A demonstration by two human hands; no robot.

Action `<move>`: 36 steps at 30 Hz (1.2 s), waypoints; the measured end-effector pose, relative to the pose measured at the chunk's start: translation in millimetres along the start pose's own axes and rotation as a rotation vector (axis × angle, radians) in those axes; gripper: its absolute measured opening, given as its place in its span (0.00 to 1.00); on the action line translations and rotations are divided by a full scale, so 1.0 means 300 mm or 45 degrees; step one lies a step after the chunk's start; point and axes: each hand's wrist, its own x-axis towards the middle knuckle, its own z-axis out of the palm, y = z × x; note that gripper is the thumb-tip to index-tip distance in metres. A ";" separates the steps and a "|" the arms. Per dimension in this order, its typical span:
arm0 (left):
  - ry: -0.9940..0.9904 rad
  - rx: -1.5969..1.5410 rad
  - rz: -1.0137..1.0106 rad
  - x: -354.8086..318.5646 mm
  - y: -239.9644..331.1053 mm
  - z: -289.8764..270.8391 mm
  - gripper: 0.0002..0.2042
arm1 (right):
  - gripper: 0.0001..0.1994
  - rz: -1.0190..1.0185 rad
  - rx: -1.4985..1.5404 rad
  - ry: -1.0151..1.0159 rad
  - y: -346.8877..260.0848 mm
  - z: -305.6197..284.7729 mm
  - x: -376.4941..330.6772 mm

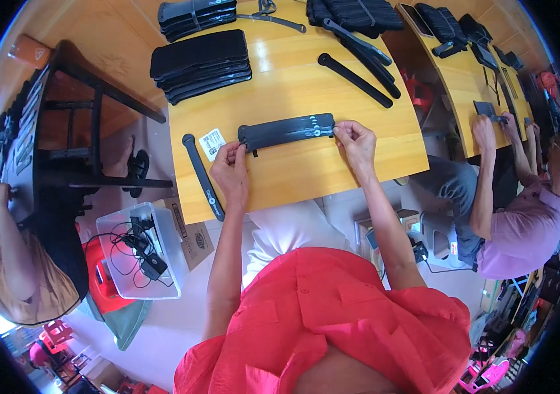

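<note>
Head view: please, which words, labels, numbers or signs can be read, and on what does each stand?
Nothing is clear enough to quote.
Black band, between left hand and right hand: pale print, blurred.
White label: square code and print, too small.
Leftmost strap: pale print, too small.
Cardboard box: dark print, blurred.
Orange object, upper left: pale triangular sign, no readable words.

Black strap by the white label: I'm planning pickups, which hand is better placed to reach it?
Probably the left hand: it's beside the strap, the right hand farther off; both hold the black band.
</note>
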 end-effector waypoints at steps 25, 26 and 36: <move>0.025 0.045 -0.020 0.008 0.014 0.005 0.03 | 0.02 0.122 -0.064 -0.076 -0.027 -0.010 0.021; 0.027 0.049 -0.021 0.009 0.008 0.006 0.03 | 0.02 0.125 -0.062 -0.079 -0.024 -0.011 0.021; 0.031 -0.009 -0.020 0.006 0.003 0.014 0.02 | 0.03 0.204 -0.029 -0.033 -0.035 -0.013 0.014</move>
